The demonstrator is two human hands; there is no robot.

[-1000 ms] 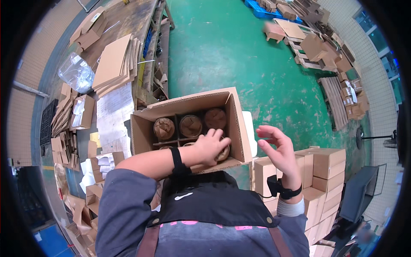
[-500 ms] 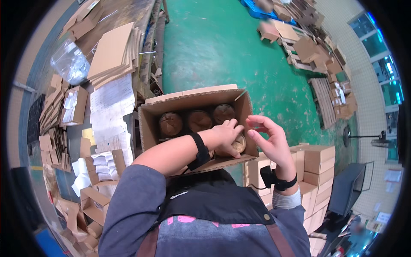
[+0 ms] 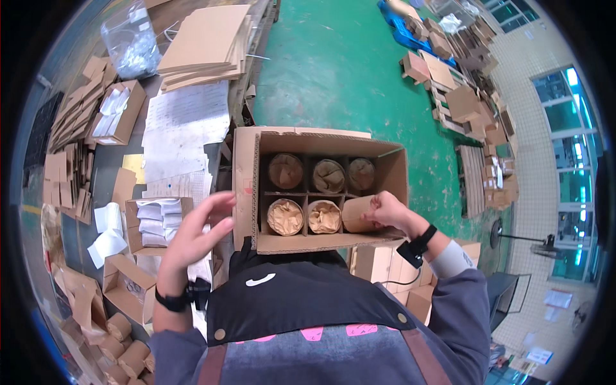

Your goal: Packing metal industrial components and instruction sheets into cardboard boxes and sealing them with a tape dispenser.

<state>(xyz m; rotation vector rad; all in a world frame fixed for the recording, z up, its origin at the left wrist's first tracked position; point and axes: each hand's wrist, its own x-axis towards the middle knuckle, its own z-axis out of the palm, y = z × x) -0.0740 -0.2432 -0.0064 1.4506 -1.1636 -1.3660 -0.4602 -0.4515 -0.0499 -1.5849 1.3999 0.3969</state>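
Note:
An open cardboard box [image 3: 246, 224] with dividers stands in front of me, holding several cylinders wrapped in brown paper. In its near right compartment a paper-wrapped cylinder [image 3: 358, 214] leans over, its side showing. My right hand [image 3: 388, 213] pinches the right end of that cylinder. Two others, a near-left wrapped cylinder [image 3: 285, 218] and a near-middle wrapped cylinder [image 3: 325, 218], stand upright with crumpled paper tops. Three more fill the far row. Beside the box's left wall my left hand [image 3: 202, 231] is open and holds nothing, fingers apart.
Flat cardboard sheets [image 3: 205, 42] and written papers [image 3: 186, 122] lie on the table at left. A small box of white packets [image 3: 157, 221] is nearer. More wrapped cylinders [image 3: 133, 358] lie at lower left. Stacked cartons [image 3: 378, 263] stand behind the box's near right corner.
My left hand has left the near right compartment and moved outside the box's left wall. My right hand has gone from beside the right wall into the box and gripped the wrapped cylinder.

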